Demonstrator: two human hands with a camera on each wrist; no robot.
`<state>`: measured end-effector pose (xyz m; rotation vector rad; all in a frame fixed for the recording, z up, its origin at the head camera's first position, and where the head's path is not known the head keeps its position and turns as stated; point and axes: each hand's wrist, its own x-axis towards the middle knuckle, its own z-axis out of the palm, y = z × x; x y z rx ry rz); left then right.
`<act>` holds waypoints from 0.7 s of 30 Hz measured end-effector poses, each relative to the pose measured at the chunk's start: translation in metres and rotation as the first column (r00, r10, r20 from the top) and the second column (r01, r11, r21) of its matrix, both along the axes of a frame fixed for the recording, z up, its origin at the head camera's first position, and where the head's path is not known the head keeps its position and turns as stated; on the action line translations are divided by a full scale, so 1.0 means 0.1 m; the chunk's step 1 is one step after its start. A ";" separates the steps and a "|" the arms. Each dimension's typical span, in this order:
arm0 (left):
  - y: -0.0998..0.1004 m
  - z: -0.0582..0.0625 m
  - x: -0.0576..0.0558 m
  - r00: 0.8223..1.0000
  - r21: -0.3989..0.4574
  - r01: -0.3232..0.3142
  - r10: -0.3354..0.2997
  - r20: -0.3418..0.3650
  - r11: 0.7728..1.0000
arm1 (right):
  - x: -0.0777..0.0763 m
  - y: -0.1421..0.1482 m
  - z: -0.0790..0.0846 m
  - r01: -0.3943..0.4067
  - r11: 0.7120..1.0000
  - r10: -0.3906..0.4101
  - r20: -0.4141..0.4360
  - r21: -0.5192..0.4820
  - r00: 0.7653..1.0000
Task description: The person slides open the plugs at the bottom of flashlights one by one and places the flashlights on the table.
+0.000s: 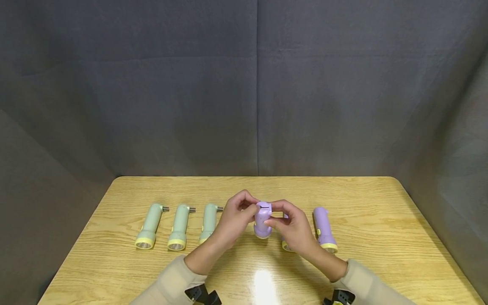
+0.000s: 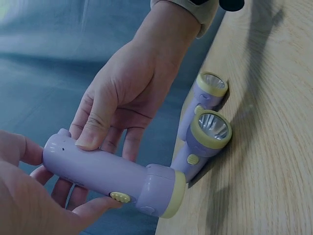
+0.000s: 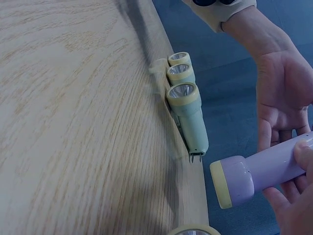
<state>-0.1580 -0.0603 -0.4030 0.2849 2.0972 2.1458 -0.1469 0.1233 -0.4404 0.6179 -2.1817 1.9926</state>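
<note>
A purple flashlight [image 1: 262, 223] with a yellow lens ring is held between both hands above the table, its lens end down and its tail toward the far side. My left hand [image 1: 233, 222] grips the tail end from one side, thumb and fingers around the body. From the other side my right hand [image 1: 295, 228] pinches the same body with thumb and fingers. A dark slot shows at its tail in the head view. The yellow ridged switch [image 2: 120, 197] faces the left thumb in the left wrist view.
Three green flashlights [image 1: 151, 224] lie in a row to the left, metal plug prongs [image 3: 195, 157] sticking out of their tails. Two purple flashlights [image 1: 324, 228] lie to the right, one partly behind the right hand. The wooden table [image 1: 381, 220] ends at a grey curtain [image 1: 190, 106].
</note>
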 end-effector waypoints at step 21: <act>-0.03 0.03 -0.03 0.992 0.056 0.034 -0.040 0.119 0.998 | -0.01 -0.01 -0.04 -0.022 1.000 0.021 -0.047 -0.016 0.999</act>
